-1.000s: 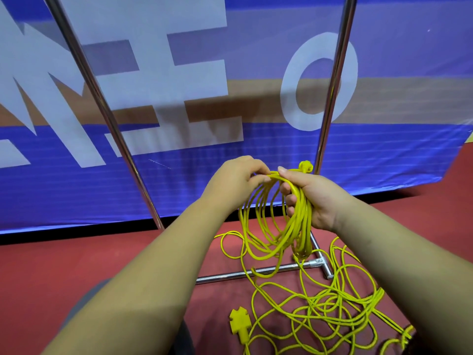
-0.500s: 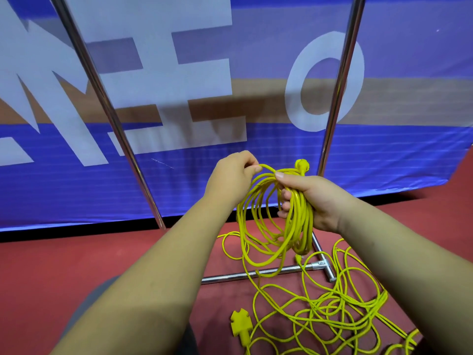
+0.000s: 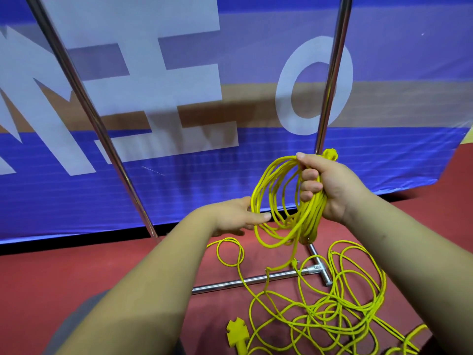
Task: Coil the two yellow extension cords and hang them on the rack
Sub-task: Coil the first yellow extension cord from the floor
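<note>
2 poles (image 3: 84,98) ahead | right grip (image 3: 330,183) holds coil (image 3: 271,201) | loose cord (image 3: 320,326) over rack base (image 3: 230,285)

Blue banner (image 3: 256,180) printed with large white letters, hung upright behind, red floor (image 3: 51,278) spread below

Left hand (image 3: 238,213) loose — right hand (image 3: 330,185) clenched

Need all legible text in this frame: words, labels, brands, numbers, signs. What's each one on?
"O": large white letter on the blue banner.
To its left, a blocky white shape: maybe "E", top runs out of frame, not sure.
At the far left, a jagged white shape: cut by the frame edge, unreadable.
No markings legible on the coiled cord, loose cord or plug.
</note>
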Tool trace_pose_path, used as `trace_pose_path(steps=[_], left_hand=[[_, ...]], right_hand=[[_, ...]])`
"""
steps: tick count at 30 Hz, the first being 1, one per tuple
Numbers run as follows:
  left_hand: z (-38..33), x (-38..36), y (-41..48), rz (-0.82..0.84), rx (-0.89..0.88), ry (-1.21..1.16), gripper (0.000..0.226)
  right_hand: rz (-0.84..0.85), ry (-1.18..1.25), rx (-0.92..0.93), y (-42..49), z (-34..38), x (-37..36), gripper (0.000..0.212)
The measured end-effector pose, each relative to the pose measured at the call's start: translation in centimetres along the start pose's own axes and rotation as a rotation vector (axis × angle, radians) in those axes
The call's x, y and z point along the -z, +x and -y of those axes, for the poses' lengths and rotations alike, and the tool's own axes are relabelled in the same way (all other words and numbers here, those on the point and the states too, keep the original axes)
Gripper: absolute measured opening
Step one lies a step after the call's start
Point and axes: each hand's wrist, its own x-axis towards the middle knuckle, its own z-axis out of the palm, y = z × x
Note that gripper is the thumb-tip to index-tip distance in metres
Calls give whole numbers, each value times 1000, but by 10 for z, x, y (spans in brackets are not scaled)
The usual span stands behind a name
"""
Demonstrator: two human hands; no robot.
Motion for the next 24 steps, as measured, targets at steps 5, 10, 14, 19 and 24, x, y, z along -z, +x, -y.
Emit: trace_pose_path(steps=[5,10,14,19,24], left_hand=[[2,-12,15,-332,-186,-31,23],[0,-18,27,-457,-206,-190,18],[-5,-25,30,-506,-136,-373,32],[2,-34,26,-379,-3,-347,44],[36,-51,32,-95,96,-1,41]], right_hand=[[37,119,-19,-7,10,-1,31],[90,171,-59,-13,11,-3,35],[84,180,-41,-16,12,-3,33],[14,198,8,-13,12,4,30],[-45,199,47,-11,13,16,31]])
